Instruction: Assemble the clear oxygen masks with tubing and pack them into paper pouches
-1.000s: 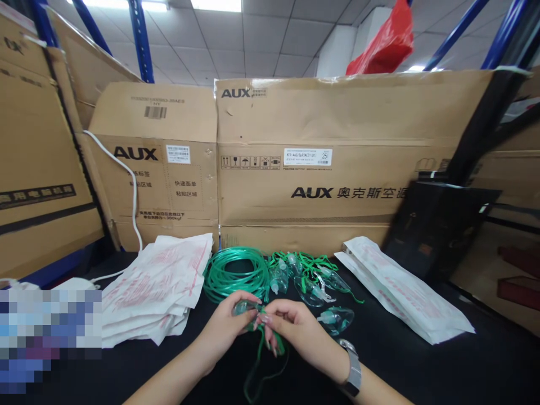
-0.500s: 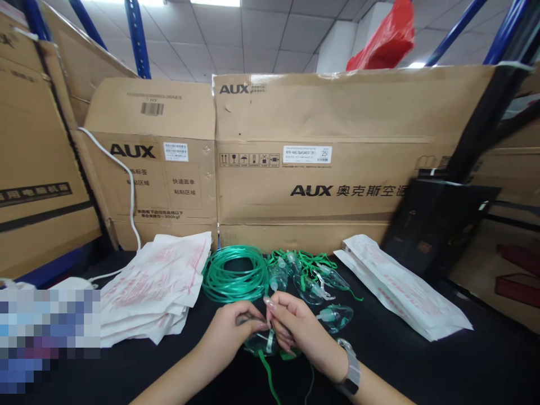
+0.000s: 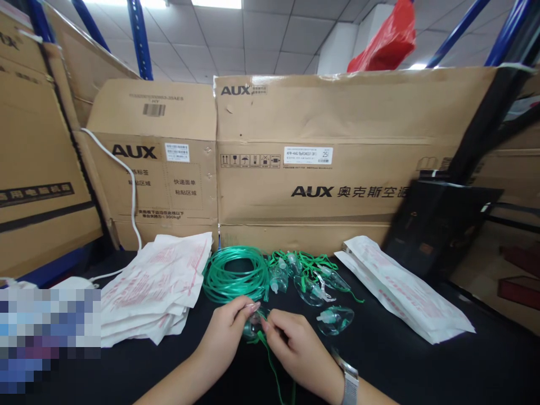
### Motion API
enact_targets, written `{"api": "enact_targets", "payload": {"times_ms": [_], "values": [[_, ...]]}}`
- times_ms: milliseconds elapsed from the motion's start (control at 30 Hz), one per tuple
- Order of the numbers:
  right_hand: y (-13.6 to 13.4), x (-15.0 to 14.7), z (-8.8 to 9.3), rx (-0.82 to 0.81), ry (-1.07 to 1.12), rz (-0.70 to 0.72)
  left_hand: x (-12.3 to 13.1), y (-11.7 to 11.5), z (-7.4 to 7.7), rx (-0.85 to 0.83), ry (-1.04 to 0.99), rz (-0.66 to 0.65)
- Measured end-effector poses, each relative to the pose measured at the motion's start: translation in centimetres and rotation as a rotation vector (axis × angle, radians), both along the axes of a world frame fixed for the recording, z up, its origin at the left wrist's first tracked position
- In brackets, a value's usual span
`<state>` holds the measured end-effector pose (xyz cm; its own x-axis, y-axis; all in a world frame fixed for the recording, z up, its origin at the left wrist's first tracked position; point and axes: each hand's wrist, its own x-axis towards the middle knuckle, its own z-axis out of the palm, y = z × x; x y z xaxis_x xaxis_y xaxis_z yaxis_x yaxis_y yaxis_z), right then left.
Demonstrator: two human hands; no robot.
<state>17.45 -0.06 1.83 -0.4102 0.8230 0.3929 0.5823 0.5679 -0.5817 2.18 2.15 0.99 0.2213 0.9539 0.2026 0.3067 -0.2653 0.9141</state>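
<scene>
Near the front of the black table, my left hand (image 3: 230, 326) pinches a clear green oxygen mask (image 3: 250, 331) between thumb and fingers. My right hand (image 3: 297, 344) is closed at the mask's other side, its fingertips on the mask's edge or green strap. The exact grip there is partly hidden. A green elastic strap (image 3: 273, 360) hangs from the mask toward me. Just right of my right hand lies a single loose mask (image 3: 334, 319). Behind my hands rests a coil of green tubing (image 3: 236, 281), with several more masks (image 3: 310, 288) and tangled green straps (image 3: 312, 261) beside it.
A stack of white printed pouches (image 3: 156, 287) lies on the left, another pouch pile (image 3: 405, 287) on the right. Cardboard boxes (image 3: 346, 124) wall off the back. A black box (image 3: 442, 225) leans at the right rear. A white cable (image 3: 134, 197) hangs at left.
My hands have turned and shifted on the mask. The right hand has moved lower, with its back more toward me, and the mask sits slightly farther left between them.
</scene>
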Motion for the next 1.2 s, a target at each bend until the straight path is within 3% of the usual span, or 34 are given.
{"api": "enact_targets", "payload": {"times_ms": [400,567,867,1200], "values": [[-0.43,-0.3,0.09,0.001,0.04,-0.107,0.15,-0.82,0.25,0.07,0.151,0.077],[0.08,-0.24,-0.15,-0.063,0.059,-0.065,0.02,-0.88,0.43,0.105,0.184,0.094],[0.33,-0.25,-0.38,-0.105,0.086,-0.001,-0.06,-0.68,0.27,0.096,0.118,0.051],[0.44,-0.24,-0.8,-0.084,0.071,-0.048,0.19,-0.86,0.15,0.115,0.108,0.038]]}}
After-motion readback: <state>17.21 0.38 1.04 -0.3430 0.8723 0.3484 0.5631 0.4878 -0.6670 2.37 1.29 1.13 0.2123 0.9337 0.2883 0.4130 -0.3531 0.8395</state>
